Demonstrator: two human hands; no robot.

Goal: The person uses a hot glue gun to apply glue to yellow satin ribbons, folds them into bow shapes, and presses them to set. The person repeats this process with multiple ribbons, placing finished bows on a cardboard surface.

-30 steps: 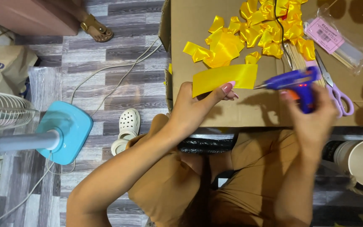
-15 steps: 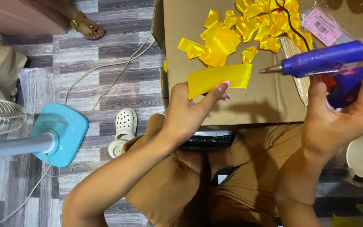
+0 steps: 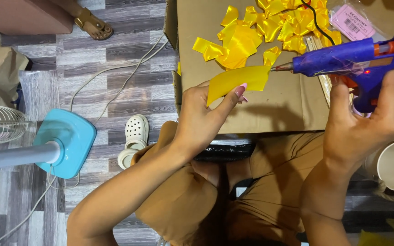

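Grey wood-pattern floor (image 3: 115, 68) lies under a flat brown cardboard sheet (image 3: 274, 109) that serves as work surface. On the cardboard rests a heap of folded yellow ribbon pieces (image 3: 261, 27). The left hand (image 3: 201, 118) is closed on a yellow ribbon strip (image 3: 238, 79), pinching it between thumb and fingers above the cardboard. The right hand (image 3: 365, 123) grips a blue glue gun (image 3: 352, 57); its metal tip is just beside the right end of the strip. A turquoise fan base (image 3: 64, 141) and a white clog (image 3: 135, 132) stand on the floor.

Clear packet (image 3: 356, 23) with pink label (top right) on cardboard (image 3: 288, 109)
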